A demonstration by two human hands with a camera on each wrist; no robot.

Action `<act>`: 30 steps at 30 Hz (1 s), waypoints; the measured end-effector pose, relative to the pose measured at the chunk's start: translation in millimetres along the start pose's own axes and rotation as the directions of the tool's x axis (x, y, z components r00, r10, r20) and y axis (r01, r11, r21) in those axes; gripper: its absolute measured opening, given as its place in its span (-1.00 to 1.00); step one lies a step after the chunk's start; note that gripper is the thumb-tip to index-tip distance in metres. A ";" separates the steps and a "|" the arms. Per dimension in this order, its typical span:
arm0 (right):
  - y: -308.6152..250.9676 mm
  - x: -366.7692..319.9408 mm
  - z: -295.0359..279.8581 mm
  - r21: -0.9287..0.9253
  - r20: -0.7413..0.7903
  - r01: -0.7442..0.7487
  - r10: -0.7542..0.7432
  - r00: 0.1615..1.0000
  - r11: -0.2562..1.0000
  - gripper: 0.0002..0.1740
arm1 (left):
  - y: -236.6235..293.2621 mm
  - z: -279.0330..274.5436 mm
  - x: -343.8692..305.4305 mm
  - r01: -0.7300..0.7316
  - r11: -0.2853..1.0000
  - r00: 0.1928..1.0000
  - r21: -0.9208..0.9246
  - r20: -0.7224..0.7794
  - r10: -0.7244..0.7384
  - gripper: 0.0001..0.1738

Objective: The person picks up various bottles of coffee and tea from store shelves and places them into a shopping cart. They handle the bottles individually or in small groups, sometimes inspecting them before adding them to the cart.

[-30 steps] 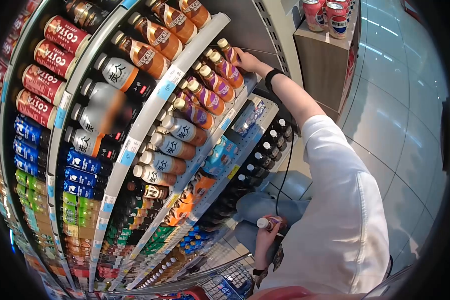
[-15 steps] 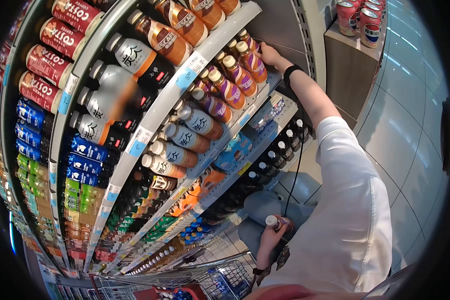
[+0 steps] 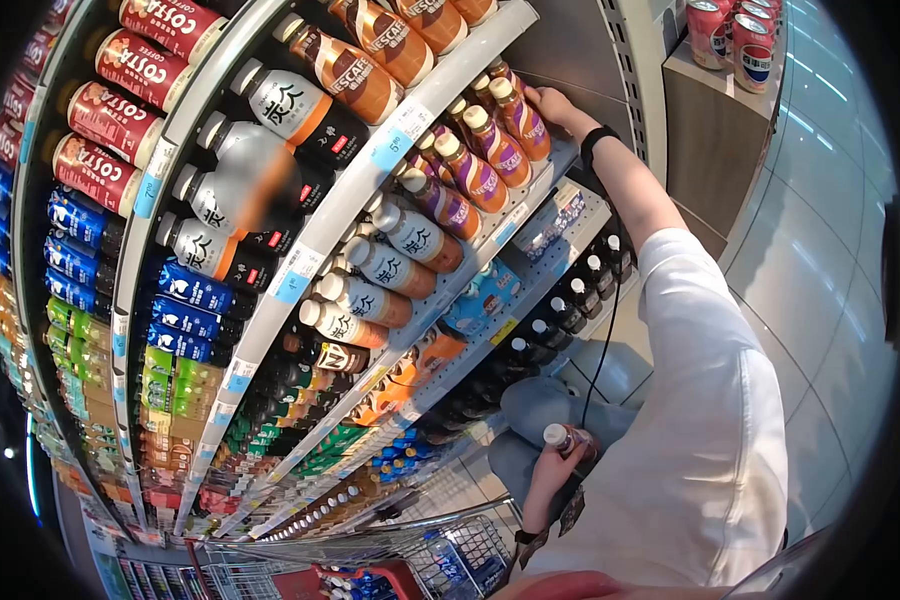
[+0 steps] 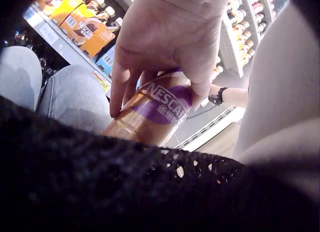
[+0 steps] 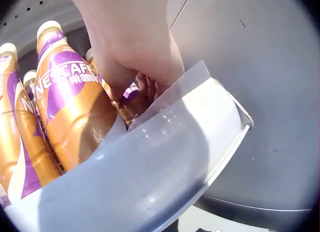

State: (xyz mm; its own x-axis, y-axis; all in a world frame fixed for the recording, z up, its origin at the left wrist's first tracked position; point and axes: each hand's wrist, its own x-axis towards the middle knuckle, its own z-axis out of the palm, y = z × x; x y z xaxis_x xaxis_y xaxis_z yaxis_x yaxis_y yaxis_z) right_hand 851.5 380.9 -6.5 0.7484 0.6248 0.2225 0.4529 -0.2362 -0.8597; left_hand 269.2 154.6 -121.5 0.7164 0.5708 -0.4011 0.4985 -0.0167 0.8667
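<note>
In the head view my left hand [image 3: 550, 472] holds a coffee bottle [image 3: 582, 446] low, close to my knees. Thumb and fingers wrap its upper part in the left wrist view, where the purple NESCAFE label [image 4: 162, 102] faces the camera. My right hand [image 3: 560, 108] reaches to the far end of a shelf, beside a row of purple-labelled coffee bottles [image 3: 498, 158]. In the right wrist view its thumb and curled fingers grip another such bottle [image 5: 131, 105], mostly hidden by the hand and a larger bottle [image 5: 70, 109] in front.
A clear plastic guard [image 5: 145, 162] runs along the shelf's front edge, and a grey side panel [image 5: 260, 106] closes its end. Neighbouring white-labelled bottles [image 3: 390, 265] stand farther along. Below my arm hangs a black cable [image 3: 602, 350]. A shopping cart [image 3: 460, 560] is behind, and red cans [image 3: 752, 50] stand on a display.
The shelf has shifted to the right in the head view. My right hand stays at the end of the bottle row, now partly behind the end bottles. My left hand still holds its bottle.
</note>
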 end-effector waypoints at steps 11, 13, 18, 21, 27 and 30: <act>20.8 -376.3 8.2 0.329 0.602 0.133 -0.316 0.733 0.935 -0.51 | -13.1 -2.3 -1.2 -0.011 1.000 0.992 -0.006 -0.123 0.010 -0.51; 14.4 -454.6 17.8 0.356 0.854 -0.154 -0.253 0.455 0.922 -0.32 | -26.9 -1.3 2.8 0.022 0.999 0.984 0.024 -0.176 -0.017 -0.49; -4.5 -536.9 50.2 0.117 0.890 -0.057 -0.080 0.449 0.991 -0.22 | -5.9 0.3 -4.5 0.018 1.000 0.967 0.023 -0.256 -0.012 -0.40; -18.4 -530.9 55.9 -0.004 0.895 0.007 0.001 0.447 1.000 -0.23 | -2.3 -3.2 -6.3 0.110 0.993 0.947 0.039 -0.306 -0.093 -0.38; 16.9 -490.6 86.0 0.405 0.630 -0.283 -0.041 0.776 0.870 -0.29 | -13.7 -56.7 -48.9 -0.082 0.979 0.871 0.184 -0.465 0.161 -0.47; 42.7 -423.9 84.7 0.437 0.490 -0.334 0.090 0.867 0.835 -0.38 | -2.5 -81.6 -93.5 0.011 0.999 0.798 -0.040 -0.601 -0.033 -0.45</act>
State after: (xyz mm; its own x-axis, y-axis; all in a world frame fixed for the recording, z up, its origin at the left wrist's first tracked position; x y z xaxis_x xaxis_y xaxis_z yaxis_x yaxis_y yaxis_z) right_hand 512.6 168.9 -176.5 0.4518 0.8853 -0.1100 -0.0834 -0.0809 -0.9932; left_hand 161.1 168.2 -62.0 0.2623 0.9498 -0.1704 0.4868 0.0223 0.8732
